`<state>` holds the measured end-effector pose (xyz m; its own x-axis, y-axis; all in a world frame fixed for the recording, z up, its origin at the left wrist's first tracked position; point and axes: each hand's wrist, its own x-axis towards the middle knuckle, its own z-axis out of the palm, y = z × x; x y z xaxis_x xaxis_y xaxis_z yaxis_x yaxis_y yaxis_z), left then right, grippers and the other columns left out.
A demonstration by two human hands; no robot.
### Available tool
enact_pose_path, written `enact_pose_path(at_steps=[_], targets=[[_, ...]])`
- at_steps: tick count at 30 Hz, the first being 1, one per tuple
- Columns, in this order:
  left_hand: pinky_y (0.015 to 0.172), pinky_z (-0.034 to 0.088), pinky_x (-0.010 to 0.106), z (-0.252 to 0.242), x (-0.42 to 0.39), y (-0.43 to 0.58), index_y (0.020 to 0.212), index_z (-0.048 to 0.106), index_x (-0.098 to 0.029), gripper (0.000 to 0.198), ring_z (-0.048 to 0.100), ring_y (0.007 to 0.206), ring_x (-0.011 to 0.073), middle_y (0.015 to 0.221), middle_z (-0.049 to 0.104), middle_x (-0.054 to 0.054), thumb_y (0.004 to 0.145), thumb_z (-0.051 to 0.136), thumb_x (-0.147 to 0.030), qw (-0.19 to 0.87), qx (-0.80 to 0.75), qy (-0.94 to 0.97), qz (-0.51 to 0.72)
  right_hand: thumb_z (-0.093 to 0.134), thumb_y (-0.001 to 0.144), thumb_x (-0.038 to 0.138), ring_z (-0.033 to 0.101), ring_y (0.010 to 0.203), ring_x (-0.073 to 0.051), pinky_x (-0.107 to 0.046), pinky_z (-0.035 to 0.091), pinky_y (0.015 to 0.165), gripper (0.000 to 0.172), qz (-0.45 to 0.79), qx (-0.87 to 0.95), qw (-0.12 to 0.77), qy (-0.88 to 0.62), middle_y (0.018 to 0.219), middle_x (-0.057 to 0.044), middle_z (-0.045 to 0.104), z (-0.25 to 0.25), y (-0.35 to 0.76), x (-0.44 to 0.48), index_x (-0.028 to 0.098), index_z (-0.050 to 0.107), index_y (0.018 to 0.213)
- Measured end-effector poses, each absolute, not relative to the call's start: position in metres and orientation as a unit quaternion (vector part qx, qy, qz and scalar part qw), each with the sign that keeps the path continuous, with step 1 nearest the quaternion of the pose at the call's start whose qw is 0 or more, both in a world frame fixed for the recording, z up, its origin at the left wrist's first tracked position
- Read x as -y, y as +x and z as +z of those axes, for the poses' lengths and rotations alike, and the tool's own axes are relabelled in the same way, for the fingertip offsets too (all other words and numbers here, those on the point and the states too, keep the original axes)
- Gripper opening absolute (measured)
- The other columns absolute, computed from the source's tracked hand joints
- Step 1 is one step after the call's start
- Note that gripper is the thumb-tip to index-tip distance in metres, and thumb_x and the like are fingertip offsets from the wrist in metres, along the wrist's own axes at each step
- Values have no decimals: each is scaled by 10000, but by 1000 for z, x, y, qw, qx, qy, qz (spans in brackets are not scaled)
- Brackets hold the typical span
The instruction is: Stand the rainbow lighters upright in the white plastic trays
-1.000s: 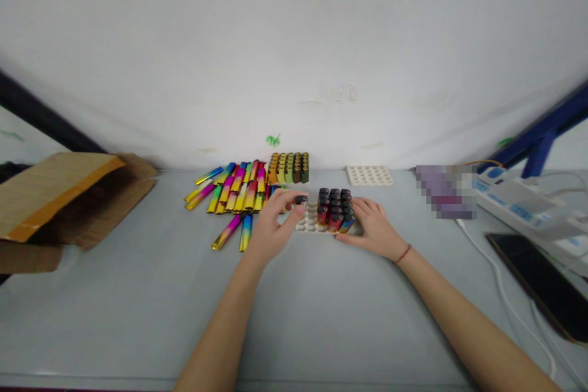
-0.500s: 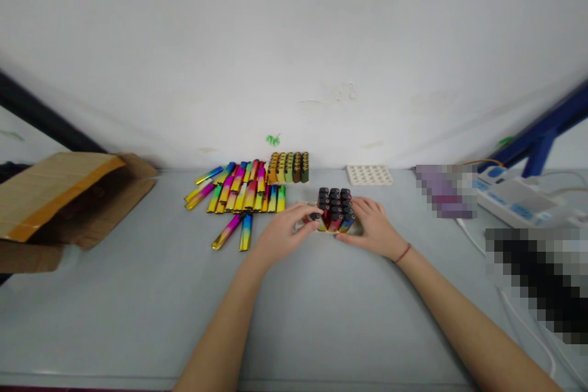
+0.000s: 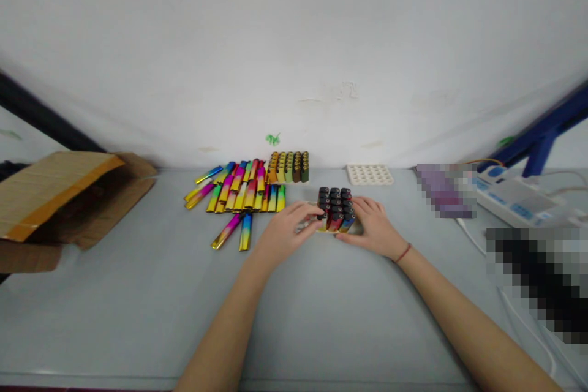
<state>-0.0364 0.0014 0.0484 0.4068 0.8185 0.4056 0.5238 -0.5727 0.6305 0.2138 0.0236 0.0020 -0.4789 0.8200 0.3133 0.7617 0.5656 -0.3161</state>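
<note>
You are holding your left hand (image 3: 285, 234) against the left edge of a tight block of upright lighters with black caps and red, blue and gold metallic bodies (image 3: 335, 213). Its fingertips (image 3: 318, 211) are touching the block, but whether they are pinching a single lighter cannot be told from this view. You are pressing your right hand (image 3: 374, 228) against the block's right side, fingers spread and curved around it, with a thin red bracelet (image 3: 403, 252) on the wrist. The block is standing in a white moulded tray (image 3: 303, 226), mostly hidden, on a pale grey tabletop (image 3: 138, 318). Rainbow-foil lighters (image 3: 239, 196) are lying in a fanned pile to the left, upright yellow and brown lighters (image 3: 288, 168) are standing in rows behind them, and a white dimpled tray (image 3: 370, 174) is sitting further back on the right
</note>
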Motion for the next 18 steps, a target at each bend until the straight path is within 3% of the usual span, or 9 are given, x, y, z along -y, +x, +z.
enact_pose_path(at_steps=[10,15,18], targets=[[764,523,268,56,-3,-45,1092,679,-214,245,660,848,157,1038,720,51,929,522,-309,217,-466,791,332,653,801,650,513,1200,-357,-502,405,974,711,72,855,217,-465,1304,-172,612,2,214,-24,172,548,1316],[833,489,395,65,-5,-78,908,719,-172,351,657,911,290,928,731,132,915,477,-426,59,-714,668,200,641,807,653,511,1203,-359,-506,403,981,721,77,855,210,-469,1304,-173,612,4,214,-23,174,541,1337],[734,484,405,62,-3,-99,809,729,-199,369,662,896,350,847,732,146,836,556,-524,49,-795,599,84,628,812,660,509,1205,-364,-512,404,975,718,76,854,213,-469,1302,-169,613,3,214,-23,189,539,1347]])
